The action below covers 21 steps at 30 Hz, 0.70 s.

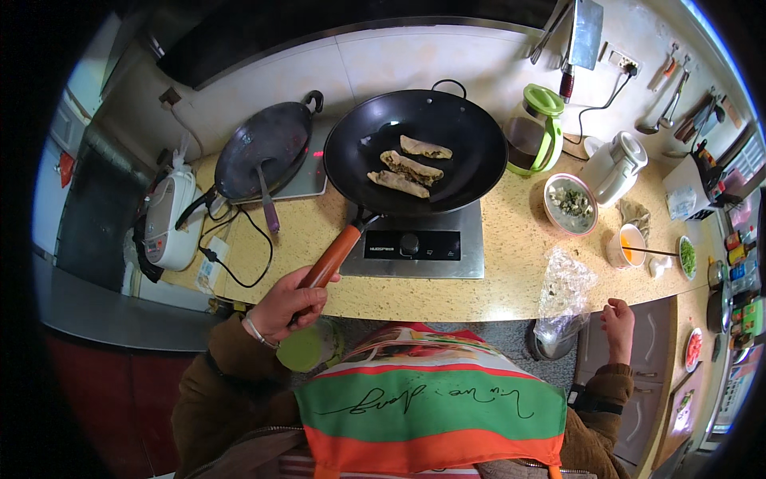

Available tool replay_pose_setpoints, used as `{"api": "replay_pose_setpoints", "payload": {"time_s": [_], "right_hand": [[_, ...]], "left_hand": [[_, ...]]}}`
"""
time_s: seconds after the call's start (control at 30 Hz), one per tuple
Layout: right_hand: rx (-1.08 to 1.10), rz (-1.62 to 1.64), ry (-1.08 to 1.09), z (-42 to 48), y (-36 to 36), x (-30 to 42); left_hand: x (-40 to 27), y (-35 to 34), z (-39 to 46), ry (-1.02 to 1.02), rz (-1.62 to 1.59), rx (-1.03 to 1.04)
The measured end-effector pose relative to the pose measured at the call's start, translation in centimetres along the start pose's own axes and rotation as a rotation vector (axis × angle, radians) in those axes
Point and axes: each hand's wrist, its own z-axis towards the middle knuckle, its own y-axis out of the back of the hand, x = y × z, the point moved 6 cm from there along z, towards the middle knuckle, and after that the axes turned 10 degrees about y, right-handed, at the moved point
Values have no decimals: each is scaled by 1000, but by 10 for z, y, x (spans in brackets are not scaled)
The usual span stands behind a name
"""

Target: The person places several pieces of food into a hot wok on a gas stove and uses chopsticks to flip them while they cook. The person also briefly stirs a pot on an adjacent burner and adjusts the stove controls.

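My left hand (291, 303) is closed around the wooden handle of a black wok (473, 143), which sits over an induction cooker (410, 263). Several browned pieces of food lie in the wok; one rolled piece (413, 167) shows a dark filling at its edge. My right hand (618, 323) hangs near the counter's front edge with its fingers curled, nothing visible in it. Beside it is a crumpled clear plastic bag (562, 287) over that edge. A bowl of chopped, mixed food (570, 203) stands right of the wok.
A second wok (257, 149) with a purple-handled spatula rests at the left, near a rice cooker (173, 221) and black cord. On the right stand a green-lidded jug (541, 129), a white kettle (616, 167), an orange-filled cup (626, 245) holding a stick, and chopped greens (687, 257).
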Motion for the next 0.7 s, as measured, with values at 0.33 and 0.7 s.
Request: {"api": "replay_pose_setpoints", "payload": {"time_s": [0.33,0.7], "right_hand": [[-4,-2,32,22,4,-6],[-5,-537,187,-27,-52,39]], "left_hand": [[-1,-16,-3,1,-98,45],[10,-21,9,-88,-125,79]]}}
